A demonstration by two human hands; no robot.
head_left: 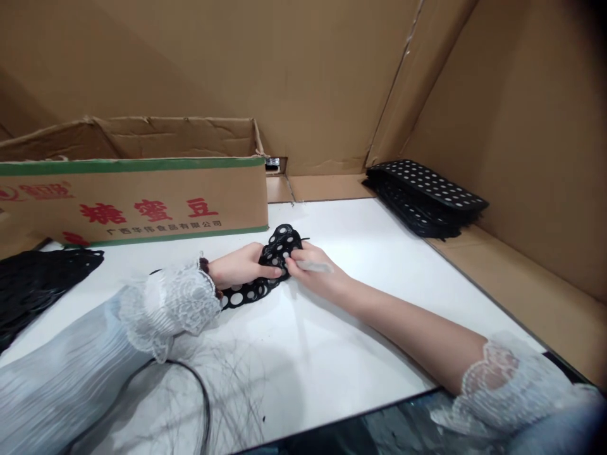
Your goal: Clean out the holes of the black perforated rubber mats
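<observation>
My left hand (246,264) is closed on a piece of black fabric with white polka dots (283,239), its thumb lying across the front. The cloth is bunched and raised at its far end, and its near end trails down onto the white tabletop beside my wrist. My right hand (310,268) meets it from the right, fingers pinched around a slim whitish handle (317,266) that points back over the hand. The working end of this tool is hidden at the cloth, so its kind is unclear.
A long open cardboard box (190,189) with red lettering stands behind my left hand. At the back right lies a stack of dotted black pieces (422,189); a dark pile (42,284) sits at left. Fine dark threads (232,392) lie in front, and cardboard walls (322,88) enclose the table.
</observation>
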